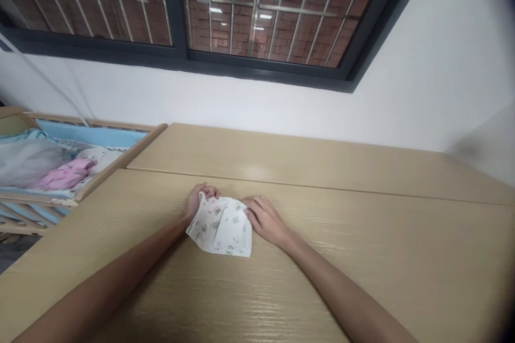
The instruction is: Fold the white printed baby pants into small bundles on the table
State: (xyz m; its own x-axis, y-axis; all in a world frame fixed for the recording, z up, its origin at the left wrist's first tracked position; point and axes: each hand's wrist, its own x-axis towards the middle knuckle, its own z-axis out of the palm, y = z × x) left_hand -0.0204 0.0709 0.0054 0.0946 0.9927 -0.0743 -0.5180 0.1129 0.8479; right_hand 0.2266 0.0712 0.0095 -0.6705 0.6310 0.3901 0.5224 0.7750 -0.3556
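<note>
A small folded white cloth (225, 228) with green and pink printed figures lies on the wooden tabletop (257, 300), its left side slightly raised. At its upper left edge, my left hand (198, 201) has its fingers curled and grips the fabric; part of the hand is behind the cloth. My right hand (263, 218) holds the upper right corner between thumb and fingers, back of the hand facing up. A fold line runs down the middle of the cloth. Whether it is a garment or a plain cloth cannot be told.
To the left stands a wooden crib (145, 142) with blue padding, holding a pink cloth item (66, 174) and white netting (30, 158). A second wooden panel (281, 163) meets the tabletop along a seam. Behind are a white wall and a barred window (261, 16).
</note>
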